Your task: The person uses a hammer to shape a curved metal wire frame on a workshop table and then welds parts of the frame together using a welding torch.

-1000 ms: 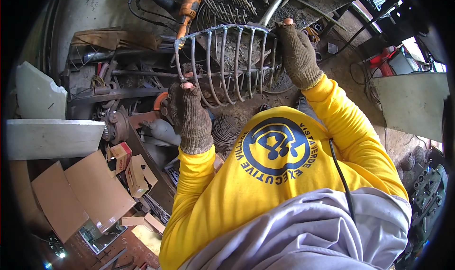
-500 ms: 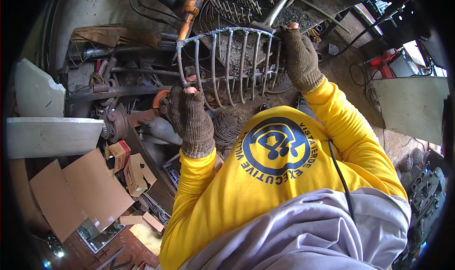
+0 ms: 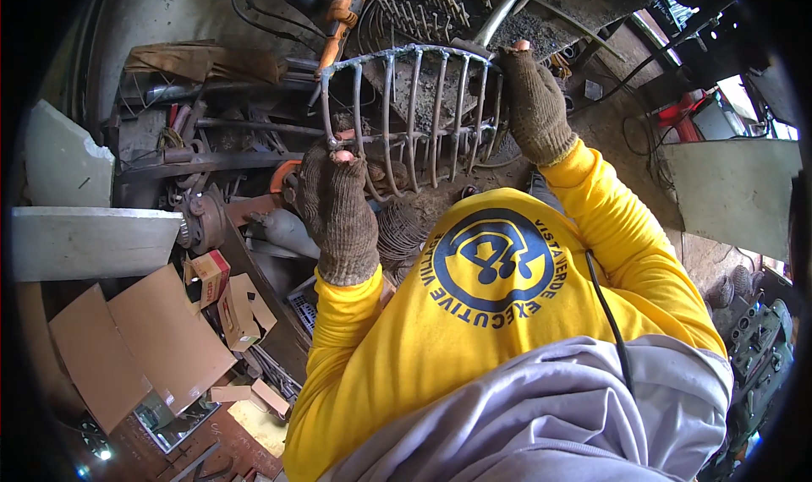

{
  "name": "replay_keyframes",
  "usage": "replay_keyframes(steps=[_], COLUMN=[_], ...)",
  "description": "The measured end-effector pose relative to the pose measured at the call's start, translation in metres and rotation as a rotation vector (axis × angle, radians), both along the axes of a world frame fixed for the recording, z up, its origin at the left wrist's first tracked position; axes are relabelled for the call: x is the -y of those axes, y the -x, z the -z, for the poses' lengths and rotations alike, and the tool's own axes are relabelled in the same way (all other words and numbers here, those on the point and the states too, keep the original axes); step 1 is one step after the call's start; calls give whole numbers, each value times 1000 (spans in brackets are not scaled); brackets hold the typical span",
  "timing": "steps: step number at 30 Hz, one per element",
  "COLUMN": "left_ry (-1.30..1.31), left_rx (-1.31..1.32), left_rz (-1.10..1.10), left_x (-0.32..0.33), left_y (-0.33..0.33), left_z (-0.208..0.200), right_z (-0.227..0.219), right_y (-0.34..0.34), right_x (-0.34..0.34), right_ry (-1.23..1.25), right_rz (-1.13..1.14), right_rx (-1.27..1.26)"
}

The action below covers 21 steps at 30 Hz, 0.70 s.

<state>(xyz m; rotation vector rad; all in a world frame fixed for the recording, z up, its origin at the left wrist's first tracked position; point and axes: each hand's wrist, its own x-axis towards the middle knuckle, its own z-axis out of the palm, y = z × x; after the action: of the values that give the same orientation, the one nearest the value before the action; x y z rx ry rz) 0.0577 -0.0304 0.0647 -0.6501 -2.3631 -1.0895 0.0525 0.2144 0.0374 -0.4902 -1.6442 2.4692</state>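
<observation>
A curved rack of welded metal rods (image 3: 413, 93) is held up in front of me, tilted, with its bars running toward my body. My left hand (image 3: 341, 216), in a brown knit glove with a bare thumb tip showing, is closed around the rack's near left corner. At the right end, my right hand (image 3: 539, 110), gloved the same way, grips the frame with its thumb on top. The fingers of both hands are partly hidden beneath. Just beyond the rack lie an orange power tool (image 3: 345, 13) and a hammer with a metal tube handle (image 3: 501, 13).
Loose metal rods (image 3: 423, 13) lie on the gritty worktable. Below the rack is a wire coil (image 3: 402, 232). Scrap metal, pale board pieces (image 3: 93, 243) and an opened cardboard box (image 3: 165, 330) crowd the left. A pale panel (image 3: 736, 190) stands at right.
The rack has tilted slightly, its far left corner moving a little up and right. My left hand has shifted slightly; my right hand stays nearly in place. Both keep their grip.
</observation>
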Motion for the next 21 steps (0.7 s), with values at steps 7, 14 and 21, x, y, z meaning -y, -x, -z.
replay_keyframes(steps=[7, 14, 21], left_ry=[-575, -1012, -1068], left_rx=[697, 1103, 1165], left_rz=[247, 465, 513], left_x=[15, 19, 14], left_y=[22, 35, 36], left_z=[-3, -5, -4], right_z=[-6, 9, 3], right_y=[-1, 1, -3], right_x=[6, 5, 4], right_ry=[-107, -95, -98], right_rz=[-44, -81, -76], right_rx=[68, 164, 129])
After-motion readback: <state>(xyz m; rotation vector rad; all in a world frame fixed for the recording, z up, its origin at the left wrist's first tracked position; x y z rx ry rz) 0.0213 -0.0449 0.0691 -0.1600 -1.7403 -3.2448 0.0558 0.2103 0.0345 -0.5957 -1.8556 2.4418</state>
